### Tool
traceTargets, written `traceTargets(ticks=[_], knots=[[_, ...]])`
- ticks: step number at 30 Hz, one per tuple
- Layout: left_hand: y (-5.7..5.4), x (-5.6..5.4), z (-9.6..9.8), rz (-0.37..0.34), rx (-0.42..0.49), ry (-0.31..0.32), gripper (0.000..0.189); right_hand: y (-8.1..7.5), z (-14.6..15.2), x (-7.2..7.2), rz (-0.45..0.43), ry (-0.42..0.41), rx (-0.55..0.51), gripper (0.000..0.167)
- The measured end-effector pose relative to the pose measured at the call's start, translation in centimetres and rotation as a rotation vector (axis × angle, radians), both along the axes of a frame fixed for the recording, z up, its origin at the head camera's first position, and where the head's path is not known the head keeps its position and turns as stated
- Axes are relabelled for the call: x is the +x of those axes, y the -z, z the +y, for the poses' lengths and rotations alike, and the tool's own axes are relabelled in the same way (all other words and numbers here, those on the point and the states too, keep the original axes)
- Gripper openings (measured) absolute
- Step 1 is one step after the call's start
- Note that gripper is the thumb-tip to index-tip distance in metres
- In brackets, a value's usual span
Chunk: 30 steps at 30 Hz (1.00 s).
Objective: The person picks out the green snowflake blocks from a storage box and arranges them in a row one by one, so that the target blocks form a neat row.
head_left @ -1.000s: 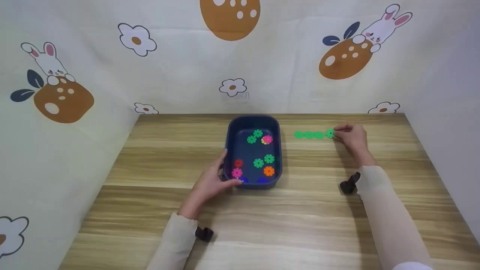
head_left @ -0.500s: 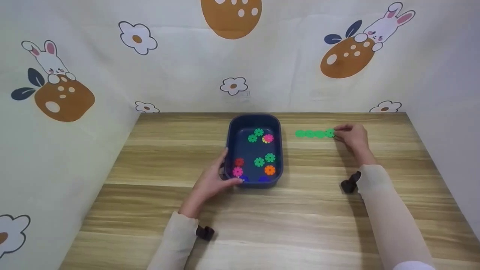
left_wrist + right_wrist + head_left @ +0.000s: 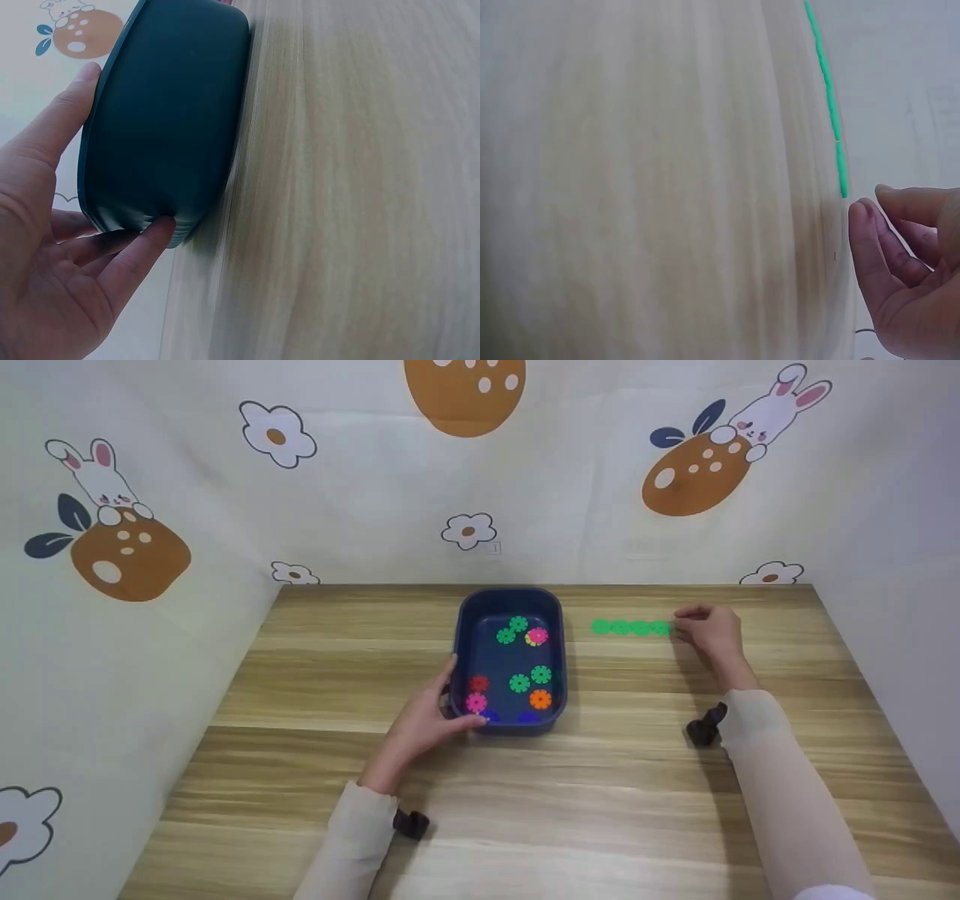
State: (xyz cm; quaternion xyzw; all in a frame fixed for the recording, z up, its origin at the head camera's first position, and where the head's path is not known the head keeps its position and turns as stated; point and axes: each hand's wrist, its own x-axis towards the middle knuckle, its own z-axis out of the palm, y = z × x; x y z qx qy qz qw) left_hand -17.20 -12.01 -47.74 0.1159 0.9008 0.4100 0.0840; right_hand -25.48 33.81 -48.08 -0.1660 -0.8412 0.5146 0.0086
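My left hand [image 3: 420, 725] holds a dark blue plastic box [image 3: 508, 656] at its near left corner. The thumb lies at the near rim and the other fingers are along the left side; the left wrist view shows fingertips against the box's outer wall [image 3: 165, 112]. Inside lie several notched flower-shaped plastic discs: green discs [image 3: 519, 683], an orange disc [image 3: 540, 699], pink, red, yellow and blue ones. To the right, green discs [image 3: 621, 628] form a straight row on the table. My right hand [image 3: 716, 636] is just beyond the row's right end, fingers bent loosely, nothing between thumb and fingertips in the right wrist view.
The wood-grain table [image 3: 480, 810] runs back to a pale cloth [image 3: 570, 472] printed with rabbits, fruit and flowers, which also hangs along the sides. Dark wrist-worn devices sit under both cuffs, the left one [image 3: 411, 824] over the table front.
My right hand slid the last green disc left against the others, let go of it and drew slightly right. The left hand stays on the box.
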Motion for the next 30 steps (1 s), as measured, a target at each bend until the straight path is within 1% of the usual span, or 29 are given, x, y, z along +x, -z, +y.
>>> traceTargets(ticks=[8, 15, 17, 21, 24, 30], knots=[[0.0, 0.0, 0.0, 0.001, 0.003, 0.000, 0.112, -0.8, -0.7, 0.0, -0.001, 0.019, -0.059, 0.034], [0.0, 0.0, 0.0, 0.003, -0.002, -0.003, 0.112, -1.5, -1.7, -0.2, 0.014, 0.010, -0.085, 0.030], [0.0, 0.0, 0.0, -0.002, -0.001, -0.003, 0.112, -1.7, -2.1, -0.3, 0.025, -0.002, -0.092, 0.030], [0.0, 0.0, 0.0, -0.024, 0.004, -0.013, 0.113, -2.1, -2.8, -0.4, 0.079, -0.047, -0.037, 0.029], [0.1, 0.0, -0.1, -0.033, 0.014, -0.018, 0.112, -2.3, -3.5, -0.5, 0.113, -0.078, -0.017, 0.028], [0.3, -0.1, -0.1, -0.024, 0.013, -0.009, 0.111, -2.8, -5.6, -0.5, 0.146, -0.126, -0.066, 0.030]])
